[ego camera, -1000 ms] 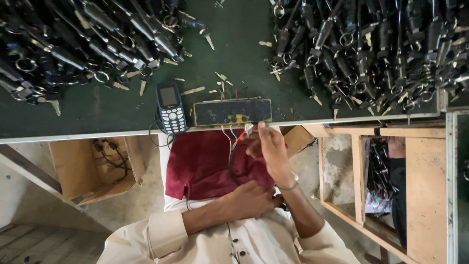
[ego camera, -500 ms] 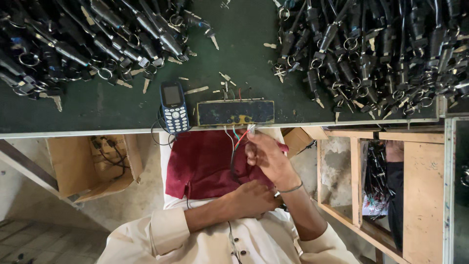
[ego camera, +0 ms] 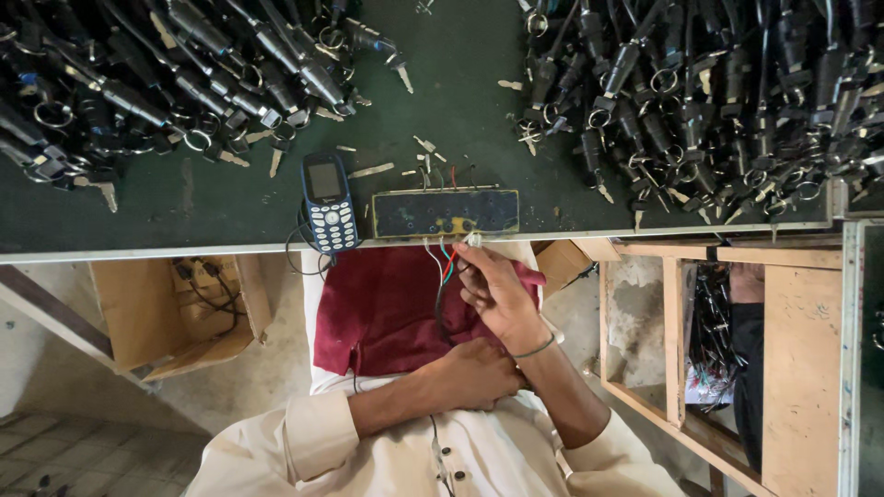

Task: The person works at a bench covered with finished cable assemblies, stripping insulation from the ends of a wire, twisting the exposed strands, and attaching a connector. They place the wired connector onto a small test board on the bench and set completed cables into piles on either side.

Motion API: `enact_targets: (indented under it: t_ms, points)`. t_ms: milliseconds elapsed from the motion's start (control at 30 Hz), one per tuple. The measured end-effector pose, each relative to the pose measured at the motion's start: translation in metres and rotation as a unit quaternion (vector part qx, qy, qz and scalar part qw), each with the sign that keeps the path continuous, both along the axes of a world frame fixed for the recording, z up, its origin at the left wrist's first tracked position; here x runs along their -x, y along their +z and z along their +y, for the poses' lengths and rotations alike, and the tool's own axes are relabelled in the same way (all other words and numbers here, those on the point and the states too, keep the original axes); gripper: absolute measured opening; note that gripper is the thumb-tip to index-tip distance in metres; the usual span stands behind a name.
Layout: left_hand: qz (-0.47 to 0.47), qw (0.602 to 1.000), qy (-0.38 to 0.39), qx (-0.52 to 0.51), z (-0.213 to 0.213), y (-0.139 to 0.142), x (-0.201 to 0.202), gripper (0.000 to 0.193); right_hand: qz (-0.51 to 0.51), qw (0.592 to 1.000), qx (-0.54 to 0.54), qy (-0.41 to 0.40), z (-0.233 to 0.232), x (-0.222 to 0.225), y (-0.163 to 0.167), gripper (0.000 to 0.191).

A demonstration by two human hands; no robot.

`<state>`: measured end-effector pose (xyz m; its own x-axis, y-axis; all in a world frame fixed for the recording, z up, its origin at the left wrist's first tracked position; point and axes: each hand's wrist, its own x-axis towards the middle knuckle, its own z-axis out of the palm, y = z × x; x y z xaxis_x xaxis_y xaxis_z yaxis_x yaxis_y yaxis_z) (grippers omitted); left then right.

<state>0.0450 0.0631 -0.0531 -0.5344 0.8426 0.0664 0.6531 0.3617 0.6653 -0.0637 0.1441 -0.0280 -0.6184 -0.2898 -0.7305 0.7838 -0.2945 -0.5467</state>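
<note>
Two hands at the bench edge, one pinching a connector.

Right hand [ego camera: 497, 294] pinches a small white connector [ego camera: 473, 240] on coloured wires [ego camera: 446, 267], just below the dark test box [ego camera: 446, 213]. Left hand [ego camera: 479, 373], closed loosely, rests on red cloth [ego camera: 378, 313] at 7 o'clock. Blue phone [ego camera: 328, 202] at 9; black key-switch piles [ego camera: 718, 92] at 1 and 11.

A small white plug [ego camera: 473, 240] on thin red, blue and white wires [ego camera: 445, 272] sits pinched in the right hand's [ego camera: 497, 293] fingers [ego camera: 468, 256], just below the near edge of the green surface [ego camera: 460, 74]. It is touching or just beside a dark, flat rectangular box [ego camera: 446, 213] lying at that edge. The wires hang down over a red cloth [ego camera: 382, 308] toward the left hand [ego camera: 474, 373], which rests closed in the lap.
</note>
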Motion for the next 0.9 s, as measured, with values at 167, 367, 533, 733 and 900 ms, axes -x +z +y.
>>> enact_targets:
  t_ms: [167,367,533,733,900]
  points:
    - [-0.021,1.000,0.000,0.008,0.005,0.007,0.004,0.031,0.003,0.999,0.020,0.050,0.005,0.007,-0.002,0.023]
    - [-0.043,0.998,-0.023,0.037,0.008,0.011,0.009,0.032,0.005,0.995,0.019,0.101,0.013,0.015,-0.006,0.023]
    - [-0.033,0.999,-0.018,0.018,0.009,0.011,0.009,0.024,0.017,0.990,0.014,0.137,0.014,0.019,-0.011,0.024]
    - [-0.041,0.999,-0.018,0.009,0.013,0.008,0.008,0.029,0.015,0.990,0.021,0.136,0.012,0.019,-0.011,0.017]
    - [-0.022,0.999,-0.024,0.003,0.014,0.005,0.007,0.028,-0.001,0.990,0.039,0.137,0.012,0.020,-0.010,0.014]
